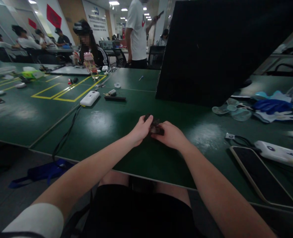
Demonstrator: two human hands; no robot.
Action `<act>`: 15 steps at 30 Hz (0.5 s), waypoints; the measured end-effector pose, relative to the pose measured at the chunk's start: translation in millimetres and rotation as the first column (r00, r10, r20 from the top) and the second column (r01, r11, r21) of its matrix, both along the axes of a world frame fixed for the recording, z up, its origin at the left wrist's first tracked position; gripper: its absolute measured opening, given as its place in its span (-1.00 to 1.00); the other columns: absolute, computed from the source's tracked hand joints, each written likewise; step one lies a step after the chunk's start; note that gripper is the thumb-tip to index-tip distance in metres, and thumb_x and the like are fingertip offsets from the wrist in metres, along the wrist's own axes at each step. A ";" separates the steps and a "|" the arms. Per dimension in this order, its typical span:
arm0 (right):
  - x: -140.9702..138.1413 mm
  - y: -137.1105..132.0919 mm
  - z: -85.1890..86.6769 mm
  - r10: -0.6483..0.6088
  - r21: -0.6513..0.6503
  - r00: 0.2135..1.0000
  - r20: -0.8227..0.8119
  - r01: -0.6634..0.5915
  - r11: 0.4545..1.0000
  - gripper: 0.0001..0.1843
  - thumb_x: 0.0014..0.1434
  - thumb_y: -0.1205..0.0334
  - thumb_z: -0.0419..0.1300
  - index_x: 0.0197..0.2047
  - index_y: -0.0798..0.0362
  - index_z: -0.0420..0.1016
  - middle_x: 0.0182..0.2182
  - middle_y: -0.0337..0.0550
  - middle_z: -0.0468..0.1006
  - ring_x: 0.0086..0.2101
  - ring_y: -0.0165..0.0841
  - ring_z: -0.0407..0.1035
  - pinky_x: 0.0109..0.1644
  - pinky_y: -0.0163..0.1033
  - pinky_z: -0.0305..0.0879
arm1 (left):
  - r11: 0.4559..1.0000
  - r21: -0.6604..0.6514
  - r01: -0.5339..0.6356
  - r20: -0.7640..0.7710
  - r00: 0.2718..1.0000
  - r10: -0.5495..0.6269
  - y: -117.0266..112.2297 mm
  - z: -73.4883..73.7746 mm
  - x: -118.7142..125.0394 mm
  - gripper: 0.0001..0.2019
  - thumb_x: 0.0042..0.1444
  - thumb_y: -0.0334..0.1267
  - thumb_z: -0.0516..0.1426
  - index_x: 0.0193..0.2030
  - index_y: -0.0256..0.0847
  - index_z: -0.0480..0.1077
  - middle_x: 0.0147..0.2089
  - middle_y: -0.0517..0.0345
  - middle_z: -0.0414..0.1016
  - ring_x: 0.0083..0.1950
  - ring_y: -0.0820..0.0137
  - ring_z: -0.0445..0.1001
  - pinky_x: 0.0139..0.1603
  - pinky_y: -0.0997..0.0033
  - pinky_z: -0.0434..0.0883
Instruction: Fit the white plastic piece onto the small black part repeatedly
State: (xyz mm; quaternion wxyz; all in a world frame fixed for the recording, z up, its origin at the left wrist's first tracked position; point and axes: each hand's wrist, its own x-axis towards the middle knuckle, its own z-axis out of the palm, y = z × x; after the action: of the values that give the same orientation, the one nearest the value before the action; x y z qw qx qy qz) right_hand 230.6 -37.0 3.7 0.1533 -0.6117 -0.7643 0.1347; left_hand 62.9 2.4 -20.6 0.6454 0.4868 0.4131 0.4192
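Observation:
A small dark object (156, 127) with a blackish-brown, uneven surface is held between both hands, just over the green table. My left hand (142, 130) grips its left end, the thumb on top. From the other side, my right hand (171, 135) pinches the lower right part, its fingers partly hidden behind the object. Blur and small size keep me from making out what kind of thing it is. Farther back on the table lie a flat black bar (115, 98) and a small grey cylindrical piece (111, 93).
A large black panel (201, 49) stands at the back right. Right of it are clear fan blades (232, 109) and blue-and-white gloves (272, 107). A phone (263, 175) and white power strips (90, 98) lie on the green table (126, 155). A co-worker (87, 49) sits opposite, near a bottle (90, 65).

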 end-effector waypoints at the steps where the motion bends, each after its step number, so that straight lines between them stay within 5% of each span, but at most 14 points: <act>1: 0.3 0.5 -1.2 0.007 0.002 1.000 0.005 -0.007 1.000 -0.57 0.14 -0.13 0.33 -0.04 -0.04 0.58 -0.12 -0.04 0.49 -0.29 -0.25 0.41 -0.30 -0.15 0.30 | 0.999 -0.031 0.020 0.033 0.999 -0.019 0.6 2.6 -4.2 -0.48 0.31 0.17 0.06 0.27 -0.06 0.13 0.26 -0.10 0.45 0.19 0.25 0.53 0.21 0.17 0.49; 8: 1.1 1.4 -2.6 0.077 0.027 0.996 0.037 -0.078 0.997 -0.68 0.18 -0.05 0.29 -0.13 -0.01 0.57 -0.17 -0.08 0.48 -0.33 -0.31 0.36 -0.33 -0.20 0.22 | 0.986 -0.074 0.149 0.004 0.989 -0.150 -1.3 14.9 -21.6 -0.55 0.31 0.11 0.09 0.20 -0.07 0.20 0.27 -0.13 0.45 0.16 0.20 0.55 0.16 0.06 0.51; 15: -0.1 -0.8 0.8 0.105 0.015 0.994 -0.015 -0.105 0.994 -0.78 0.19 0.14 0.25 -0.10 -0.05 0.63 -0.11 -0.08 0.50 -0.22 -0.27 0.39 -0.22 -0.18 0.27 | 0.942 0.334 -0.040 -0.302 0.942 0.147 18.3 7.8 -32.9 -0.53 0.33 0.09 0.04 0.26 -0.11 0.25 0.22 -0.04 0.47 0.21 0.20 0.46 0.19 0.16 0.44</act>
State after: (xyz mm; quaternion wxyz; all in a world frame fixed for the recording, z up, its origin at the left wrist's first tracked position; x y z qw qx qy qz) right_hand 230.5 -37.9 4.5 0.1565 -0.5686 -0.7950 0.1422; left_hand 30.0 20.7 -12.8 0.4599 0.6272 0.4618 0.4266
